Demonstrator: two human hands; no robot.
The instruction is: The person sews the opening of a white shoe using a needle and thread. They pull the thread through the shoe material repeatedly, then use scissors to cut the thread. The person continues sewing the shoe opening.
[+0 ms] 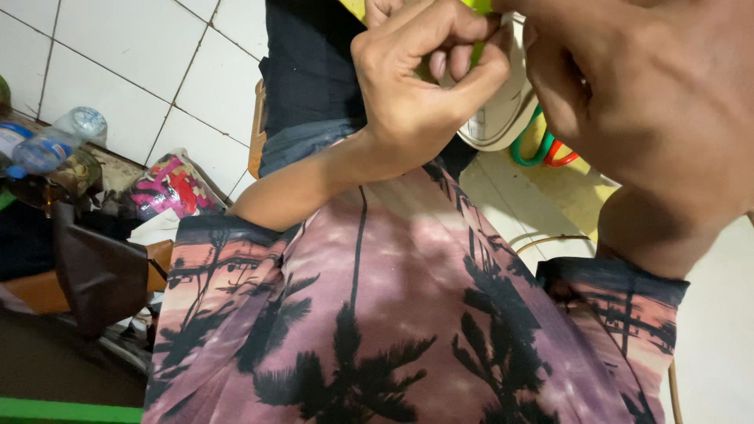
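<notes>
The head view looks straight down the person's chest, over a pink and purple shirt (393, 314) printed with dark palm trees. Both hands are raised close to the camera at the top of the frame.

The left hand (424, 86) is curled into a loose fist, the fingers (440, 31) bent over and the thumb pressed toward them in a pinch. Something small may sit between thumb and fingertips, but the hand hides it, so I cannot tell what it grips, if anything. A sliver of bright yellow-green thing (477, 8) shows just above and behind the knuckles, touching or very near the fingertips.

The right hand (652, 102) fills the upper right corner, its back to the camera, blurred and in shadow. Its fingers point toward the left hand and meet it near the top edge; whether they close on anything cannot be made out.

Behind the hands, below them on the floor, stands a white rounded appliance (503, 118) with green and red hooks or loops (542, 149) beside it.

At the left, against a white tiled wall (141, 63), lie plastic bottles (47, 145), a colourful printed bag (169, 188) and a dark brown bag (102, 275).
</notes>
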